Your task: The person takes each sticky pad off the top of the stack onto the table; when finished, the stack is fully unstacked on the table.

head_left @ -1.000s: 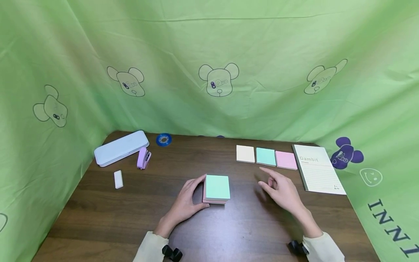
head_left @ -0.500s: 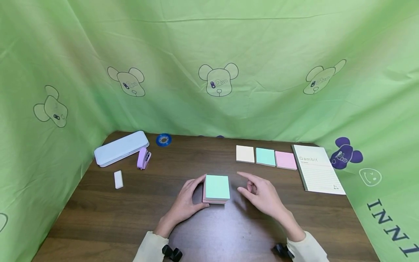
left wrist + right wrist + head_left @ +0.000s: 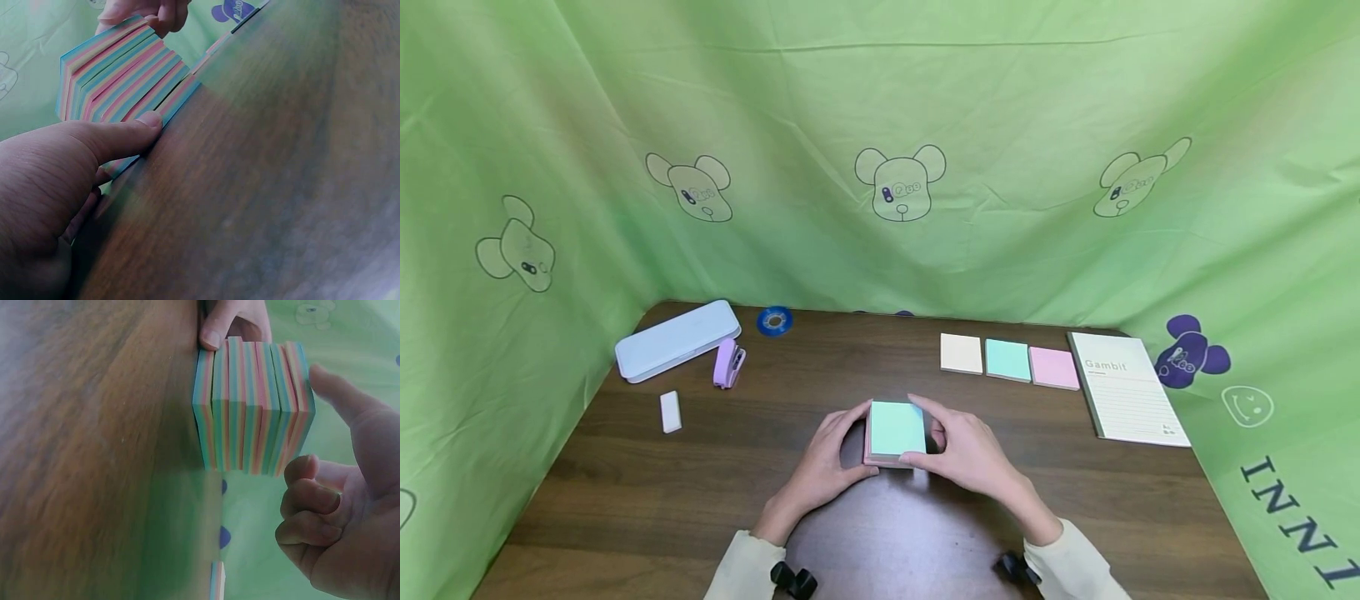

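A square stack of sticky note pads (image 3: pixel 898 429) stands on the table, pale green on top and striped in several colours along its sides. My left hand (image 3: pixel 827 454) grips its lower left part, thumb on the near side and index finger at the far left corner. In the left wrist view the left thumb (image 3: pixel 137 128) presses low on the stack near the table. At the stack's upper right, my right hand (image 3: pixel 970 446) holds its thumb and index finger spread across the top pad. The right thumb (image 3: pixel 340 394) comes right up to the top pad's edge; the other right fingers are curled.
Cream (image 3: pixel 961 353), green (image 3: pixel 1007 360) and pink (image 3: pixel 1054 367) sticky pads lie in a row at the back right, beside a notebook (image 3: pixel 1127 387). Back left are a pale blue pencil case (image 3: pixel 677 342), purple stapler (image 3: pixel 728 363), white eraser (image 3: pixel 670 412) and blue tape roll (image 3: pixel 774 321). Green cloth surrounds the table.
My right hand has moved left from near the pink pad to the stack's right side, its thumb and index finger now at the top pad. The left hand and the stack have stayed put.
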`<action>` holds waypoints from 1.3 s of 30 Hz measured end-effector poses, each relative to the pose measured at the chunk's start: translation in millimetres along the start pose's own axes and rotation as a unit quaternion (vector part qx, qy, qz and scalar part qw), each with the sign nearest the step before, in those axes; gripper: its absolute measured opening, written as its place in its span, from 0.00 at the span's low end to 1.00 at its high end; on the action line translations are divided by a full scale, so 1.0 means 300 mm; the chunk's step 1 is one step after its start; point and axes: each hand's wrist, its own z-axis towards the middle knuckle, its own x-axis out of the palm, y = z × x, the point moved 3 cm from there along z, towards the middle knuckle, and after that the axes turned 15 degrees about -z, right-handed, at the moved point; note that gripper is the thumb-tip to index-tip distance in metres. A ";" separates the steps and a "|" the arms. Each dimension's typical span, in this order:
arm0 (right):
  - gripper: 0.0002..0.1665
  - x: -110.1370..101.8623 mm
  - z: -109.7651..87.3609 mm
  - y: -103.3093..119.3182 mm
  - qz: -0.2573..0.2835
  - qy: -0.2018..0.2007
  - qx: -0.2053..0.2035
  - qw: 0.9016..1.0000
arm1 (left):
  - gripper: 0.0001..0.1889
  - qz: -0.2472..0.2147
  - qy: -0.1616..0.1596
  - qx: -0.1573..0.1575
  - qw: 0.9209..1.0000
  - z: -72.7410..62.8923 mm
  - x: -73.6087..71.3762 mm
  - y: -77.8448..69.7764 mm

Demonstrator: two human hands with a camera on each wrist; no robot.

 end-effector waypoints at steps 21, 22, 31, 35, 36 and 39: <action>0.52 0.017 0.025 0.026 -0.006 -0.007 0.003 1.000 | 0.53 0.006 -0.004 0.001 1.000 0.003 0.000 -0.001; 0.52 0.011 0.023 0.023 -0.003 -0.008 0.004 1.000 | 0.53 0.006 -0.004 0.002 1.000 0.003 0.000 -0.001; 0.53 -0.062 0.008 -0.084 -0.001 -0.026 0.038 0.999 | 0.53 0.011 -0.004 -0.002 1.000 0.007 0.006 -0.008; 0.50 -0.082 0.004 -0.149 0.002 -0.029 0.053 0.998 | 0.54 0.012 -0.007 -0.009 1.000 0.006 0.006 -0.009; 0.49 -0.085 0.004 -0.167 0.000 -0.031 0.057 0.998 | 0.54 0.012 -0.008 -0.010 1.000 0.006 0.006 -0.009; 0.48 -0.086 0.007 -0.213 -0.009 -0.035 0.070 0.997 | 0.54 0.012 -0.010 -0.012 1.000 0.005 0.005 -0.008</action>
